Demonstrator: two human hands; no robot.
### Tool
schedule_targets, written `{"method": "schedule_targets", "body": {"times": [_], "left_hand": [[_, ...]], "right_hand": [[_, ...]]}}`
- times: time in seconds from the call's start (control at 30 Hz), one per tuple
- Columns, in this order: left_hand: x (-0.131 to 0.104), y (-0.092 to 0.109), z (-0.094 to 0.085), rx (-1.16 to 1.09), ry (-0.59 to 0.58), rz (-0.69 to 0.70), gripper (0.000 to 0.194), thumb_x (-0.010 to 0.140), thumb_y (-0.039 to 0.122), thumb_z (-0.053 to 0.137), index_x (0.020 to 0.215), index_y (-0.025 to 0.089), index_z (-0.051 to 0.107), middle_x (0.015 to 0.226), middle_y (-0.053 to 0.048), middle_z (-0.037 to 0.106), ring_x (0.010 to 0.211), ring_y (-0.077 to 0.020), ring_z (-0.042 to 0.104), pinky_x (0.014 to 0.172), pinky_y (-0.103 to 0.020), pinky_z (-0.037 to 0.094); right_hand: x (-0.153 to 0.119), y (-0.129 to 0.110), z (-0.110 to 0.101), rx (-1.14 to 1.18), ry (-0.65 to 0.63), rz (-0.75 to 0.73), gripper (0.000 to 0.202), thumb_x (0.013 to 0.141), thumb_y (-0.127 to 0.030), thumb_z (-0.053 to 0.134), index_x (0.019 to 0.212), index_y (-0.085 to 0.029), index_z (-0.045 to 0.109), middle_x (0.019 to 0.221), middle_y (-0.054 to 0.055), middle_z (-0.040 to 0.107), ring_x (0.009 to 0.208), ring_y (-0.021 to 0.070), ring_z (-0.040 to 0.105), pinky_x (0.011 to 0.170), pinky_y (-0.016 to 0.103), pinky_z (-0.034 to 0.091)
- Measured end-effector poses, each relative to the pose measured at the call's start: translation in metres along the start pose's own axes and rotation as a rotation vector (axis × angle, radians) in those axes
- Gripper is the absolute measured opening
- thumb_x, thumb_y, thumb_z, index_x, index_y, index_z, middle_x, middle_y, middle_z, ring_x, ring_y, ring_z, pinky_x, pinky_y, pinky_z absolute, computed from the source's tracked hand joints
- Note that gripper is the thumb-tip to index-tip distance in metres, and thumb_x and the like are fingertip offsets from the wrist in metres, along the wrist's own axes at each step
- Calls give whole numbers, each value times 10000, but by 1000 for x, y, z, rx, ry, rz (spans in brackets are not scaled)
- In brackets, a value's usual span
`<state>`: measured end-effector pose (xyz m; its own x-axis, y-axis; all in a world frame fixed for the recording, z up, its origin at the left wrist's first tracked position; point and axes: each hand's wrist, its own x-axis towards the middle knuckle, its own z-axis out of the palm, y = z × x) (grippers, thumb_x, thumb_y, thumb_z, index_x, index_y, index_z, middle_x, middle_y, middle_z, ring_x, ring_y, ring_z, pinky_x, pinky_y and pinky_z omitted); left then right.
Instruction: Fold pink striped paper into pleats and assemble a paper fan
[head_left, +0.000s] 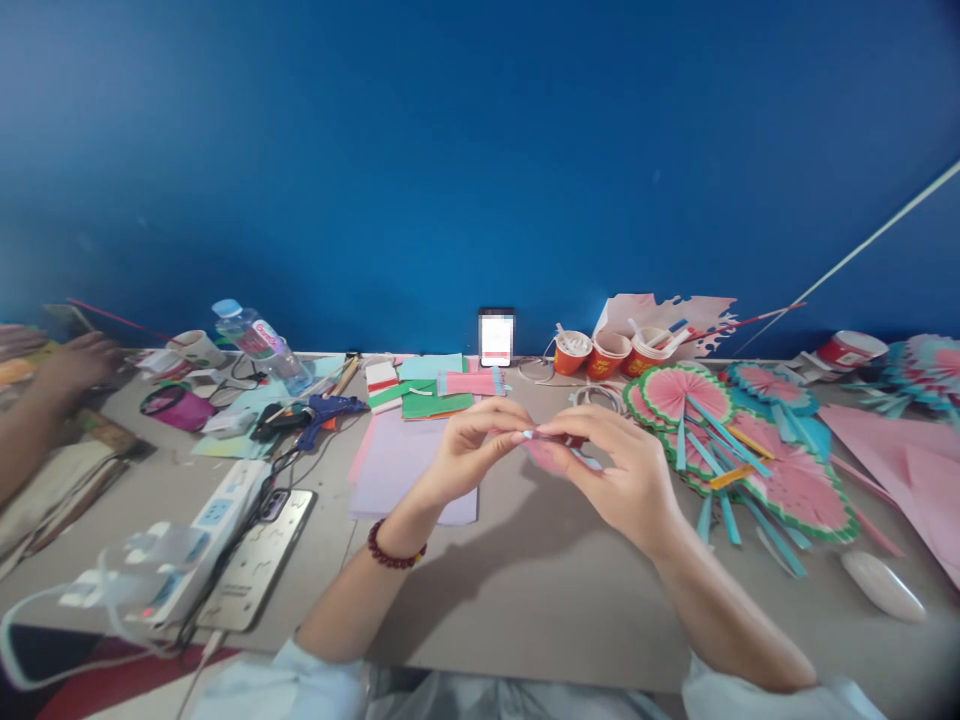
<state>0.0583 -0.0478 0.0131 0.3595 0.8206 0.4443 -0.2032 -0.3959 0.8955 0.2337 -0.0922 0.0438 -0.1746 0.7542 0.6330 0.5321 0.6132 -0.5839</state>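
Both hands are raised over the middle of the table with their fingertips meeting. My left hand, a dark red bead bracelet on its wrist, pinches one end of a small piece of pink paper with a light blue edge. Thumb and fingers of my right hand are closed on the other end. Fingers cover much of the paper, so its folds cannot be made out. Behind my left hand lie lilac sheets and a pleated pink and blue paper strip.
Watermelon-patterned paper fans and a white computer mouse lie right. Red paper cups and a lit phone stand by the blue wall. Left are a glue gun, bottle, power strip and another person's hand.
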Motion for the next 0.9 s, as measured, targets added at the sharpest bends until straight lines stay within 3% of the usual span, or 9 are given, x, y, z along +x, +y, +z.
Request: {"method": "schedule_targets", "body": {"times": [0.3,0.63,0.9], "left_hand": [[1,-11,-2,28,-41,117,90,795,239,656,840,227,734,880,-67,702,900,-196,628,851,-376,499],[-1,5,0,232,-29,185,121,801,220,645,898,209,716,909,-76,716,924,-210,631,856,-386,501],[-1,5,-1,360,13,294,122,805,209,636,897,221,715,892,-71,725,894,-212,643,846,-390,497]], "right_hand": [[-2,-3,0,-14,25,-58,154,810,-121,586,848,-247,664,799,19,680,694,138,609,621,258,494],[-3,0,1,-25,38,-6,132,817,-153,578,830,-251,666,790,26,678,681,152,601,618,282,496],[-3,2,0,6,4,31,144,824,-165,560,846,-253,673,809,25,676,689,147,606,628,278,506]]}}
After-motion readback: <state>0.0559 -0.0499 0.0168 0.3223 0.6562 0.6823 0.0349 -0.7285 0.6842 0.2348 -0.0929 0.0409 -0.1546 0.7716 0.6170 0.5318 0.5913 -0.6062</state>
